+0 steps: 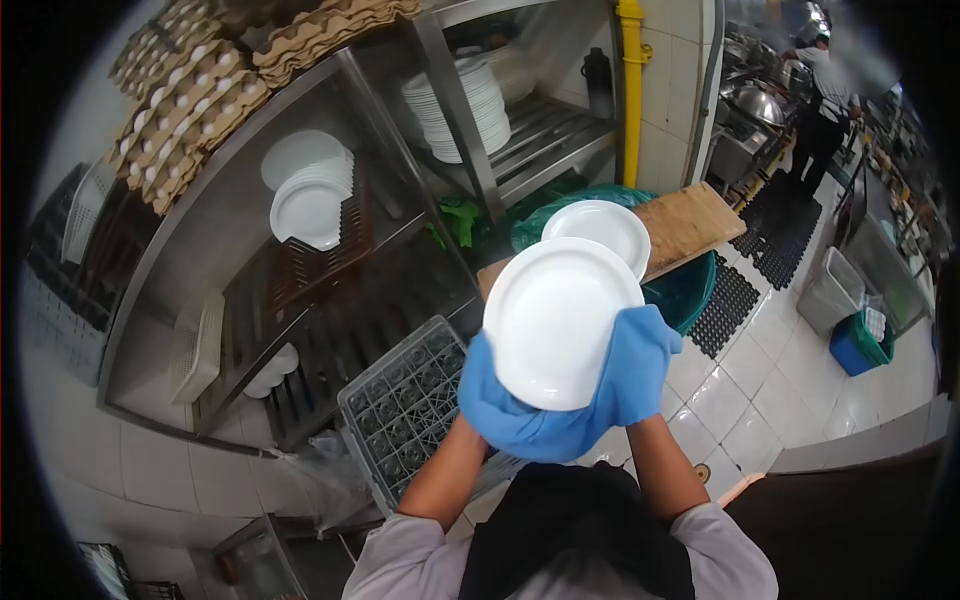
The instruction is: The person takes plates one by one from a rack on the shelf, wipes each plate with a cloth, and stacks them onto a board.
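A white round plate is held up in front of me, tilted with its face towards the camera. A blue cloth wraps its lower rim and both sides. My left wrist runs into the cloth at the plate's left side, and that hand grips the rim through it. On the right, my right wrist enters the cloth the same way, holding the opposite rim. Fingers of both hands are hidden by the fabric. Just behind the held plate, another white plate rests on a wooden board.
Metal shelving on the left carries a stack of white plates and a brown rack of plates. Egg trays sit on top. Below stands a grey glass rack. A green-lined bin is under the board. Another person stands far right.
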Motion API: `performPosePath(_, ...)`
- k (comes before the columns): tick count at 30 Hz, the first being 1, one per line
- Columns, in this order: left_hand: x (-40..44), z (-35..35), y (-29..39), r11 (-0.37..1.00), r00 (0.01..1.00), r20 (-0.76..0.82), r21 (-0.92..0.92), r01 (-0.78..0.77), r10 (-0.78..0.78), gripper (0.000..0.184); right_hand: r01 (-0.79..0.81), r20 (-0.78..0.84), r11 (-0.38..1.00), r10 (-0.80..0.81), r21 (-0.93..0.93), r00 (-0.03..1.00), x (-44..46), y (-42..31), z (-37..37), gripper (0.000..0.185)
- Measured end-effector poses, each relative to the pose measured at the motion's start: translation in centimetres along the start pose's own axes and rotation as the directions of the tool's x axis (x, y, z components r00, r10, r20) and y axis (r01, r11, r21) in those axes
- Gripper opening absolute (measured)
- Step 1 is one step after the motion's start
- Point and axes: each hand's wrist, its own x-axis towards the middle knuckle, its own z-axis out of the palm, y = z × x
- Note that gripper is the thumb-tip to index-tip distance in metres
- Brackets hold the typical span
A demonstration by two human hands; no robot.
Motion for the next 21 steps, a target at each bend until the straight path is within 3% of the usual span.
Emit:
performPosePath(1, 0.4, -1.0, -0.2, 0.951, 0.992, -0.084, 0.302, -0.067, 0.097, 0.05, -0.138, -0.082, 0.939, 0.172, 0.316, 0.982, -0.8, 1.1, 0.8, 0.005)
performPosePath(2, 1.3, -3.1, 0.1, 0.878, 0.999, -0.022, 0.478, -0.024, 0.039, 0.048, -0.138, -0.089, 0.94, 0.174, 0.312, 0.981, -1.5, 2.6, 1.6, 0.005)
performPosePath(3, 2.1, -4.6, 0.4, 0.771, 0.999, 0.03, 0.637, 0.002, -0.028, 0.046, -0.233, -0.076, 0.874, 0.292, 0.427, 0.954, -2.2, 4.4, 2.4, 0.007)
performPosePath(4, 3.2, -2.8, 0.1, 0.693, 0.998, -0.059, 0.72, 0.036, 0.01, 0.044, -0.322, -0.044, 0.783, 0.405, 0.532, 0.913, -2.7, 5.4, 2.6, 0.01)
performPosePath(5, 4.6, -2.6, 0.3, 0.695, 0.998, -0.06, 0.718, 0.039, 0.006, 0.044, -0.325, -0.045, 0.785, 0.408, 0.528, 0.912, -1.6, 3.5, 1.6, 0.01)
performPosePath(6, 6.2, -2.9, 0.4, 0.766, 0.995, -0.102, 0.641, 0.053, 0.017, 0.044, -0.339, 0.299, 0.907, 0.406, -0.251, 0.864, -0.2, 1.5, 0.7, 0.017)
performPosePath(7, 7.9, -3.1, 0.7, 0.827, 0.99, -0.141, 0.56, 0.058, 0.026, 0.043, 0.093, 0.487, 0.571, 0.59, -0.816, 0.644, 1.2, -0.9, -0.6, 0.024)
performPosePath(8, 9.5, -3.3, 0.8, 0.827, 0.99, -0.136, 0.559, 0.056, 0.025, 0.043, 0.092, 0.483, 0.568, 0.59, -0.818, 0.648, 1.3, -2.3, -2.3, 0.024)
performPosePath(9, 11.1, -3.5, 1.0, 0.812, 0.987, -0.146, 0.582, 0.038, 0.059, 0.041, 0.2, 0.491, 0.799, 0.132, -0.568, 0.861, 0.6, -3.4, -3.9, 0.015)
performPosePath(10, 12.7, -3.7, 1.2, 0.796, 0.984, -0.154, 0.605, 0.019, 0.094, 0.039, 0.411, 0.289, 0.865, -0.331, -0.287, 0.898, 0.1, -4.4, -4.9, 0.007)
performPosePath(13, 17.8, -4.9, 1.8, 0.752, 0.988, -0.141, 0.658, 0.048, 0.06, 0.034, 0.456, 0.193, 0.844, -0.415, -0.284, 0.889, -0.4, -6.7, -5.2, 0.007)
performPosePath(14, 20.2, -6.4, 1.7, 0.749, 0.971, -0.222, 0.657, 0.084, 0.087, 0.031, 0.318, 0.267, 0.92, -0.255, -0.23, 0.929, -1.6, -5.5, -4.1, 0.009)
performPosePath(15, 21.7, -6.8, 1.6, 0.75, 0.972, -0.217, 0.657, 0.08, 0.087, 0.031, 0.321, 0.265, 0.918, -0.258, -0.233, 0.929, -1.0, -5.9, -4.4, 0.009)
performPosePath(16, 22.6, -6.6, 1.4, 0.698, 0.951, -0.261, 0.712, 0.071, 0.169, 0.03, 0.046, 0.301, 0.996, -0.021, -0.076, 0.954, -0.3, -6.6, -4.9, 0.007)
performPosePath(17, 23.2, -6.6, 1.2, 0.642, 0.921, -0.298, 0.763, 0.071, 0.252, 0.03, -0.247, 0.372, 0.967, 0.205, 0.068, 0.905, 0.2, -7.1, -5.1, 0.005)
performPosePath(18, 23.6, -6.7, 1.2, 0.584, 0.92, -0.274, 0.809, 0.063, 0.281, 0.032, -0.246, 0.371, 0.967, 0.205, 0.067, 0.906, 0.5, -6.6, -4.9, 0.005)
performPosePath(19, 23.2, -6.2, 1.7, 0.585, 0.921, -0.272, 0.809, 0.061, 0.28, 0.032, 0.252, 0.228, 0.949, -0.207, -0.188, 0.951, 0.9, -5.6, -4.8, 0.009)
performPosePath(20, 22.0, -5.6, 2.2, 0.516, 0.936, -0.267, 0.849, 0.116, 0.229, 0.034, 0.622, 0.208, 0.631, -0.605, -0.464, 0.769, 1.3, -4.9, -4.8, 0.015)
performPosePath(21, 20.6, -5.1, 2.9, 0.44, 0.948, -0.265, 0.883, 0.163, 0.179, 0.035, 0.551, 0.219, 0.741, -0.506, -0.384, 0.834, 2.4, -6.1, -6.3, 0.016)
